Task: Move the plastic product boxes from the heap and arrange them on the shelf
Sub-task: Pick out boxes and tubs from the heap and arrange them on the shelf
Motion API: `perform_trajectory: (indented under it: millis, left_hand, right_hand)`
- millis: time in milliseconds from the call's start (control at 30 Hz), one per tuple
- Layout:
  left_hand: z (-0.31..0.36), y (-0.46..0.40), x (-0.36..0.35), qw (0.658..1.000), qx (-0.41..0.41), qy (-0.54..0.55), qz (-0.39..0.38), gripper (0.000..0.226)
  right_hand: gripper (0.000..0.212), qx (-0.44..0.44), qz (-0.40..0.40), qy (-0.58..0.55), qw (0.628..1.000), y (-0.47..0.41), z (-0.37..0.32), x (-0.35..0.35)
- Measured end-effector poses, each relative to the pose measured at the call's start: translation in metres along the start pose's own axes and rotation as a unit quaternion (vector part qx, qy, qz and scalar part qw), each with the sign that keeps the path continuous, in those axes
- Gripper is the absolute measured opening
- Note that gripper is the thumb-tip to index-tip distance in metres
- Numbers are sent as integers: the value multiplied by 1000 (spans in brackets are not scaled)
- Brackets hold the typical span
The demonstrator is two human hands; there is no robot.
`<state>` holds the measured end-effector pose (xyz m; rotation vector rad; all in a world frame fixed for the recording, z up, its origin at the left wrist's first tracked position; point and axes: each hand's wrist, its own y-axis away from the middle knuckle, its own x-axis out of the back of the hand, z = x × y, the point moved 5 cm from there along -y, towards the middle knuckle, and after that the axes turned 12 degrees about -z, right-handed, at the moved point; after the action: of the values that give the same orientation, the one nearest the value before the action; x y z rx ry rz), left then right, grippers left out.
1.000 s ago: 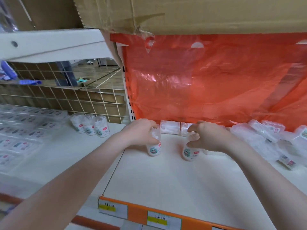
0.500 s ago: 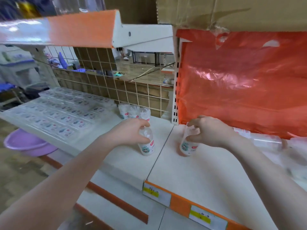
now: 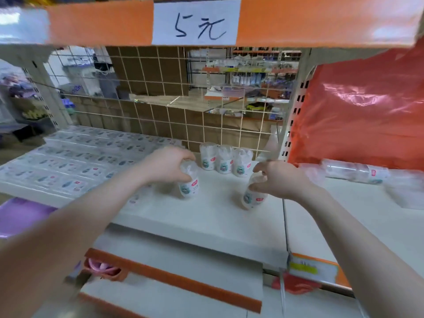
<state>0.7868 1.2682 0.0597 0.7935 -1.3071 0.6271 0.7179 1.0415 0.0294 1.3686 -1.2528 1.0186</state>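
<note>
My left hand (image 3: 166,165) grips the top of a clear round plastic box (image 3: 189,183) with a printed label, just over the white shelf (image 3: 206,216). My right hand (image 3: 278,177) holds a second such box (image 3: 252,196), tilted, a little to the right. Three matching boxes (image 3: 226,159) stand upright in a row at the back by the wire grid. More clear boxes (image 3: 353,171) lie in a heap on the shelf at the right, below the red plastic sheet.
Flat clear packs (image 3: 75,157) cover the left of the shelf. A wire grid (image 3: 183,106) backs it, and a red plastic sheet (image 3: 358,111) hangs at the right. An orange upper shelf edge with a price sign (image 3: 197,21) is overhead. A purple basin (image 3: 20,214) sits lower left.
Both hands have carried their boxes leftward, away from the heap under the red sheet, to the shelf section in front of the three standing boxes. The view has swung left.
</note>
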Motion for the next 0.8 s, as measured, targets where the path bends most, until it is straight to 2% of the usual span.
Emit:
perform_trajectory:
  millis: [167,333,467,533,800]
  left_hand:
    - [-16,-15,6,1000,-11,0,-26,56]
    - [-14,-46,8,999,-5,9,-44,23]
    - [-10,-60,-1,999,-17,13,-49,32]
    - [-11,-66,-3,999,-25,13,-45,20]
    - [-10,-82,-13,998,-34,18,-46,28]
  right_hand:
    - [55,-44,1,3,999,-1,-21,-3]
    - [55,-64,2,20,998,-7,-26,-1]
    - [55,-81,2,32,996,-10,-25,-5]
    - [55,-83,6,44,996,-12,-26,-6]
    - [55,-80,-3,20,997,-21,-26,-10]
